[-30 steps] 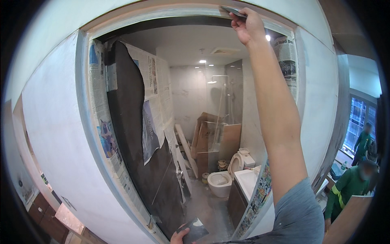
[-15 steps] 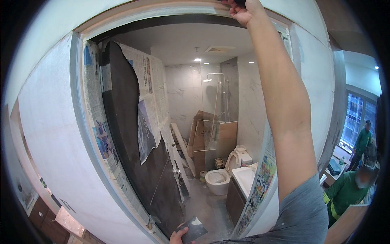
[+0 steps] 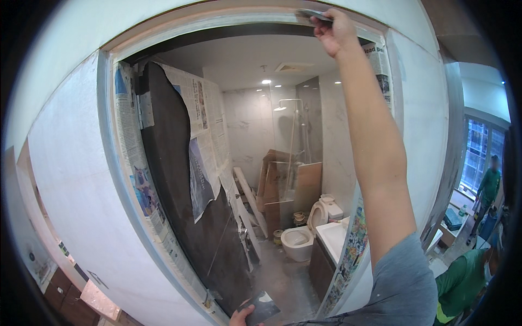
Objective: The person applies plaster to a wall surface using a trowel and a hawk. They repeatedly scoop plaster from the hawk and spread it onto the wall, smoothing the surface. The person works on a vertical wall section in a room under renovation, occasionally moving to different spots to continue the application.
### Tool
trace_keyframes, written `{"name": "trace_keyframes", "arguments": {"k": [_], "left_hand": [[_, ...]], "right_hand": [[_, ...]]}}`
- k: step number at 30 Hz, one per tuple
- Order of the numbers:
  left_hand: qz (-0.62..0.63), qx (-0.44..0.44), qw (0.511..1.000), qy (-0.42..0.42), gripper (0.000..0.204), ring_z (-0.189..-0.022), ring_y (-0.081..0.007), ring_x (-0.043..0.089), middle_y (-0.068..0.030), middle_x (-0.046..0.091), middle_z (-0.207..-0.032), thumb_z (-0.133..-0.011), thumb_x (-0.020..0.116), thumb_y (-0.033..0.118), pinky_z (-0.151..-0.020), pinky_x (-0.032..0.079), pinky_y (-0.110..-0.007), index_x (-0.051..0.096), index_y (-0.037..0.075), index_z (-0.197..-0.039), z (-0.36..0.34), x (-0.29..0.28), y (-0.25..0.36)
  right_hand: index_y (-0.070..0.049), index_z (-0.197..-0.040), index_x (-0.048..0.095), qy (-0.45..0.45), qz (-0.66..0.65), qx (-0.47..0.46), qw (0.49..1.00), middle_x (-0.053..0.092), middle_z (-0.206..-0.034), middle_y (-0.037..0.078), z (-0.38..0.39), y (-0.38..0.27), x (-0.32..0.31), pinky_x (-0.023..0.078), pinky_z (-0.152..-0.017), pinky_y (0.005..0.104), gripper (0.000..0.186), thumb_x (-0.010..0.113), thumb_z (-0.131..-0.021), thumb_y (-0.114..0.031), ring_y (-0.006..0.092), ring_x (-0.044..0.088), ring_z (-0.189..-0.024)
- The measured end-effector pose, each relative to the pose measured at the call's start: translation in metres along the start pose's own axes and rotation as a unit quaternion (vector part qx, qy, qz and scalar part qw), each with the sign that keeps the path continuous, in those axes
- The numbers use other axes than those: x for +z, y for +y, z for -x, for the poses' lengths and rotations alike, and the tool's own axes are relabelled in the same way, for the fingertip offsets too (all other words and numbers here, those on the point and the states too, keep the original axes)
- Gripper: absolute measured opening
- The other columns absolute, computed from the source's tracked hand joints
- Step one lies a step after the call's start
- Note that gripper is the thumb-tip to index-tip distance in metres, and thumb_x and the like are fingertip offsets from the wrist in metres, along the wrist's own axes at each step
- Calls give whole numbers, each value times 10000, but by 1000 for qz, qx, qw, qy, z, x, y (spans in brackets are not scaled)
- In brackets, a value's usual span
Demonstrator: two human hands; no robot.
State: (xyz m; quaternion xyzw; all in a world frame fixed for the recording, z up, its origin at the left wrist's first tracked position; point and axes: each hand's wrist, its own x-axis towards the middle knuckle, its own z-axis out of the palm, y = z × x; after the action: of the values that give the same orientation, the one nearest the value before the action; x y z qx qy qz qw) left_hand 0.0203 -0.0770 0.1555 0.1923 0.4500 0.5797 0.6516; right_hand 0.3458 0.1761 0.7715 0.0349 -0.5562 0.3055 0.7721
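My right hand point(image 3: 337, 32) is raised overhead and shut on a flat putty knife point(image 3: 311, 14), its blade pressed against the top of the white door frame point(image 3: 217, 24). At the bottom edge my left hand point(image 3: 242, 316) grips a dark flat plate point(image 3: 261, 307) with a pale smear on it. Only the fingers of that hand show. The doorway opens onto a bathroom. Newspaper sheets point(image 3: 204, 136) are taped over the dark open door point(image 3: 179, 201) and along the frame's sides.
Inside the bathroom stand a white toilet point(image 3: 304, 233), a vanity basin point(image 3: 331, 236), a glass shower screen and cardboard boards point(image 3: 283, 185) leaning at the back. Two people in green point(image 3: 489, 185) are at the right by a window. White wall point(image 3: 65, 179) fills the left.
My right hand with the putty knife moved up along the frame's top, then came back a little lower and to the right. The view tilted slightly. The left hand stayed low.
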Motion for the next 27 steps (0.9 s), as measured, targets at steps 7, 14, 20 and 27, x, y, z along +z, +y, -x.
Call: {"name": "trace_keyframes", "arguments": {"k": [7,14,20,27], "left_hand": [[-17,0,1000,23,272,-600,-175,600,-25,644,-843,-890,707,291,-479,479,-290,643,107,-1079,13,3,8],[-3,-3,1000,19,261,-637,-176,613,-35,640,-845,-893,706,287,-496,482,-295,646,97,-1062,6,-6,2],[11,0,1000,24,247,-629,-183,612,-48,640,-837,-898,702,276,-499,485,-302,647,88,-1049,2,-7,2],[-7,-18,1000,-6,228,-727,-203,646,-83,672,-927,-930,664,219,-605,530,-312,663,73,-1105,-5,-5,21]], "right_hand": [[-47,-970,587,18,61,-21,998,669,-866,107,20,23,65,422,-667,334,93,535,-928,-112,174,659,-727],[-47,-889,594,4,-29,30,999,660,-744,91,12,-4,61,415,-634,325,130,499,-941,-118,170,622,-634],[-39,-894,585,27,-146,53,987,666,-758,105,20,-22,49,422,-636,336,149,472,-956,-114,182,618,-616],[25,-1141,577,17,-80,-29,996,599,-1130,134,70,-21,-7,567,-803,429,253,637,-905,-43,237,636,-972]]}}
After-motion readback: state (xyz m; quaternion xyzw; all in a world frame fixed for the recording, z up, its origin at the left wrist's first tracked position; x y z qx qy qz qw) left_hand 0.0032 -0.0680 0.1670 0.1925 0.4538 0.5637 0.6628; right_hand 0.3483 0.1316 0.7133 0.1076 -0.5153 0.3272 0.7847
